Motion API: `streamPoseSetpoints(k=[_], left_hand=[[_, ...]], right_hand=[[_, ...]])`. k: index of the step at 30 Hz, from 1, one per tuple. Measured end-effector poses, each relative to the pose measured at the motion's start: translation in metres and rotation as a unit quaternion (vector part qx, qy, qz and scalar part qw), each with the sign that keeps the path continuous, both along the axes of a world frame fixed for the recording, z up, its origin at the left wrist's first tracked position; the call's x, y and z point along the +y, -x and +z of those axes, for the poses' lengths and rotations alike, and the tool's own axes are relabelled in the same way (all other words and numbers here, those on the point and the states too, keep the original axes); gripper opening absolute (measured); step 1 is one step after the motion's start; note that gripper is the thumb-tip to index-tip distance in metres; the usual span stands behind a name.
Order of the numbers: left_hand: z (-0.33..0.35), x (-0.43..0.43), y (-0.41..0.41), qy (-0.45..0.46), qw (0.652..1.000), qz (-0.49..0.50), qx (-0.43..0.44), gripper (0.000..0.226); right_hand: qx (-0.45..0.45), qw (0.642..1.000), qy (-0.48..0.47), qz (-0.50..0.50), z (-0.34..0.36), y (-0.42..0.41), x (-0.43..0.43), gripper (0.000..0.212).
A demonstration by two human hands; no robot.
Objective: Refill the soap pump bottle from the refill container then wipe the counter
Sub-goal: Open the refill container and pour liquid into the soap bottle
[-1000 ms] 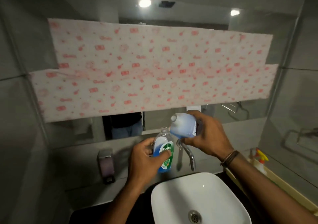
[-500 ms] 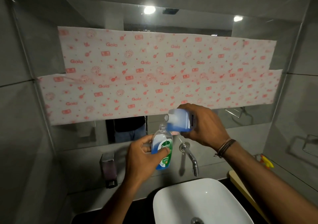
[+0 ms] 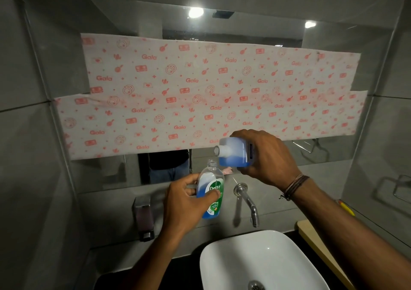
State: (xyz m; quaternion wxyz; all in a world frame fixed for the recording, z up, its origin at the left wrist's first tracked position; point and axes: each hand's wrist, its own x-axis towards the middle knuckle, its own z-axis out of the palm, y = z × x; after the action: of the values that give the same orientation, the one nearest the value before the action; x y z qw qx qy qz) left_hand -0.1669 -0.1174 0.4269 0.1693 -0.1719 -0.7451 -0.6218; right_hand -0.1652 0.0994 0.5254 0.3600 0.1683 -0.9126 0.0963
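Just the head view here. Compared with a second ago, the refill container [image 3: 235, 156] is lying flatter: it was tipping nose-down right at the soap bottle [image 3: 210, 191], and now it's pretty much on its side, with its spout [image 3: 216, 150] pointing left and hanging just above and a touch right of the bottle's open neck [image 3: 212, 163], not touching it. I'm not seeing any stream between them, so can't tell if soap is actually going in. My guess is the pour is pausing or getting re-aimed. The blue is only filling the lower part of the bottle, so the refill is looking unfinished.

Grips: the left hand [image 3: 189, 203] is wrapping round the bottle's middle, thumb across the label, keeping it nearly upright in mid-air in front of the wall, left of the tap [image 3: 246, 200] and above the back edge of the sink [image 3: 222, 249]. The right hand [image 3: 269, 158] is clamping over the back end of the container, fingers curling over the top and thumb underneath.

The dark counter [image 3: 178, 274] is barely peeking in beside the sink, and wiping isn't happening yet.
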Motion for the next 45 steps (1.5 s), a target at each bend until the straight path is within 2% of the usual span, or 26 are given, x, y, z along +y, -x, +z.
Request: streamPoseSetpoints(k=[45], left_hand=[[-0.0012, -0.0029, 0.0008, -0.019, 1.000, -0.024, 0.001, 0.040]], right_hand=[[0.024, 0.999, -0.034, -0.005, 0.0072, -0.0002, -0.0047, 0.073]])
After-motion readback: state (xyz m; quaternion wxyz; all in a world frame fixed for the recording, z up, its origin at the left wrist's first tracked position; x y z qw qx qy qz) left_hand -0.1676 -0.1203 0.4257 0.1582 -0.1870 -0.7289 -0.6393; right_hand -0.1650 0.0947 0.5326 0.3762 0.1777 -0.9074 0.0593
